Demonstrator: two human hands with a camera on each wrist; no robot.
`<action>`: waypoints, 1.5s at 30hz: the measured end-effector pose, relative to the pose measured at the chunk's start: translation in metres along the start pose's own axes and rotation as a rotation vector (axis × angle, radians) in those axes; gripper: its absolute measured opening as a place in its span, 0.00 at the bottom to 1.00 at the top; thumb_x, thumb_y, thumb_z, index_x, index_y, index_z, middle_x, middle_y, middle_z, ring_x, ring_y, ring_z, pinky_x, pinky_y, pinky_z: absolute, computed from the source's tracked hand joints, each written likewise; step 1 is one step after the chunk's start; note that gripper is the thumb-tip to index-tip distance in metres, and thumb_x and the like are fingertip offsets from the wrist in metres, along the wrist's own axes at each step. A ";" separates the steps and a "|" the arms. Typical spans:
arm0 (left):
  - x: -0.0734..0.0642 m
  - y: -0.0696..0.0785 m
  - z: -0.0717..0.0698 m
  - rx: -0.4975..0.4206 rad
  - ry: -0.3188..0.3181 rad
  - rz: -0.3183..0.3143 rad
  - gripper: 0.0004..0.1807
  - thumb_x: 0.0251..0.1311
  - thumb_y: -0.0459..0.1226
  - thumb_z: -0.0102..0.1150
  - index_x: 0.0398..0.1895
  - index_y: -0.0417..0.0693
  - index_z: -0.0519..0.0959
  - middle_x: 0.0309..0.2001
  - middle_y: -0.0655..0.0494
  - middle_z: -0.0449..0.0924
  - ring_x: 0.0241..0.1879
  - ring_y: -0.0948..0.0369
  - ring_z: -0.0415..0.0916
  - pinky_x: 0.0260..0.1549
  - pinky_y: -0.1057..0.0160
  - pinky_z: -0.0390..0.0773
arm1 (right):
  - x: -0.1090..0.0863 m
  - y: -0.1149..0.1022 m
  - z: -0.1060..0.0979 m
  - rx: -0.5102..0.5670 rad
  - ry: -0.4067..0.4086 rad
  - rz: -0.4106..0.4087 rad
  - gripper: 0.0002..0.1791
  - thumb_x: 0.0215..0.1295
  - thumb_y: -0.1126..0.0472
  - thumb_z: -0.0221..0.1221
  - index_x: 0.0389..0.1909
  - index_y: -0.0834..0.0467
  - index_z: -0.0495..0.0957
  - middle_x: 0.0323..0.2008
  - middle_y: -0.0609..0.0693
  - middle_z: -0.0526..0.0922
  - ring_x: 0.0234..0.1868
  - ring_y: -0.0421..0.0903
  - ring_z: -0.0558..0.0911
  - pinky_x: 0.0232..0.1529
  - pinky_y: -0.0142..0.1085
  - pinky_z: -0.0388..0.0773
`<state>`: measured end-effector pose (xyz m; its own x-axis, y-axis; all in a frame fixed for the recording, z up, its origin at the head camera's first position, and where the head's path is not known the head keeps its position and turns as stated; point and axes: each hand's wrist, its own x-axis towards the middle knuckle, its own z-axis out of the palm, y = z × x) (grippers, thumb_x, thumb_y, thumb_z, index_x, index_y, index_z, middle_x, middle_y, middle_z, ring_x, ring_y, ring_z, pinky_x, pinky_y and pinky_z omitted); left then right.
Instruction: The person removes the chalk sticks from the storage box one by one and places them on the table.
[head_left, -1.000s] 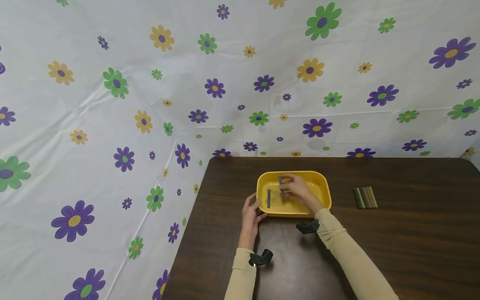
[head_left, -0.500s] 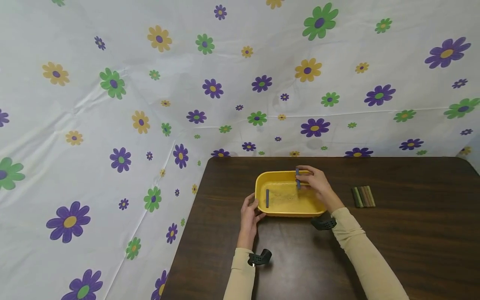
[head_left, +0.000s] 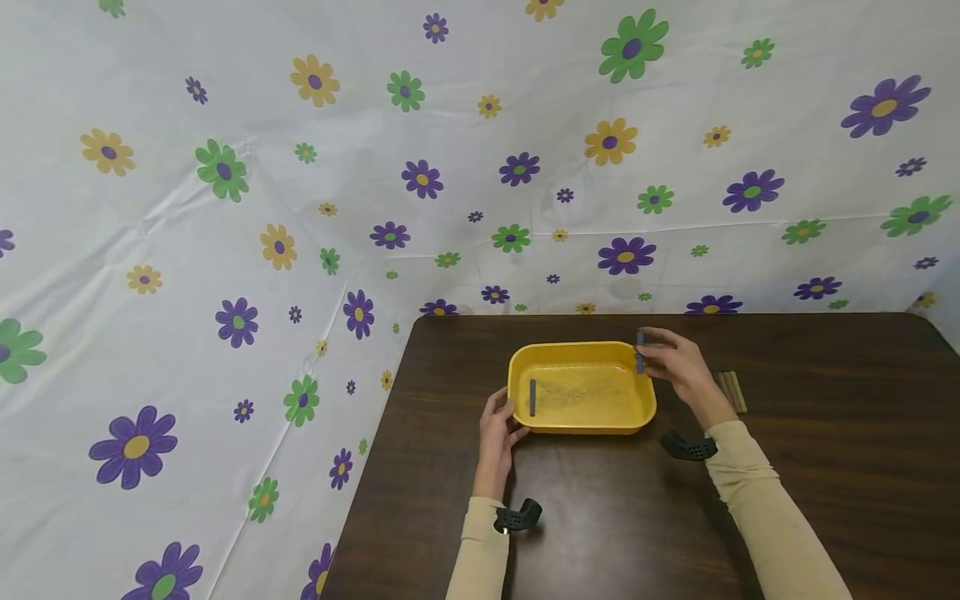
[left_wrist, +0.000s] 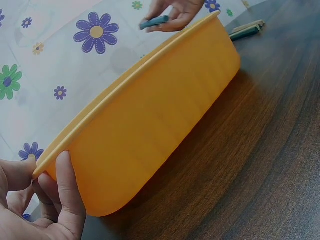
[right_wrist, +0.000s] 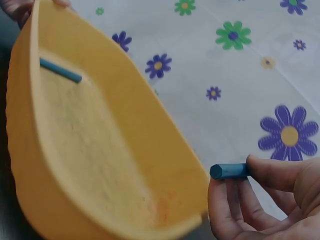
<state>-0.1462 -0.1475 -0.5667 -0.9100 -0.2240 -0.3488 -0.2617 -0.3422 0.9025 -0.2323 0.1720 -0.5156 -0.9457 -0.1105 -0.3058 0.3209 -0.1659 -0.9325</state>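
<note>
A yellow plastic tray [head_left: 581, 426] stands on the table. At its left end my left hand [head_left: 494, 442] grips the rim, thumb on one side and fingers on the other in the left wrist view. My right hand [head_left: 681, 368] pinches a blue chalk stick [right_wrist: 230, 171] between thumb and fingertips, above the tray's right end in the head view. The right wrist view shows the stick's faceted end facing the tray. Another blue stick [head_left: 532, 398] lies inside, near the left wall.
Several similar sticks [head_left: 733, 392] in dull greens and browns lie side by side right of the tray, partly hidden by my right hand. The dark wooden table [head_left: 600, 517] ends at a flower-patterned white sheet [head_left: 450, 125] behind and to the left.
My right hand has carried the blue chalk stick from over the middle of the tray rightward to its right rim. The left hand stays at the left end; the view has shifted slightly.
</note>
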 end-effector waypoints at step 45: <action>-0.003 0.000 -0.001 0.001 -0.005 0.016 0.23 0.77 0.39 0.55 0.70 0.41 0.72 0.50 0.40 0.79 0.34 0.60 0.79 0.29 0.67 0.81 | -0.024 0.045 -0.069 -0.973 0.304 -0.277 0.22 0.62 0.72 0.65 0.55 0.78 0.76 0.37 0.72 0.84 0.39 0.70 0.81 0.45 0.63 0.73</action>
<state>-0.1433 -0.1478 -0.5664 -0.9157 -0.2244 -0.3333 -0.2478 -0.3376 0.9081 -0.1990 0.2346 -0.5640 -0.9960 0.0831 0.0315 0.0387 0.7247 -0.6880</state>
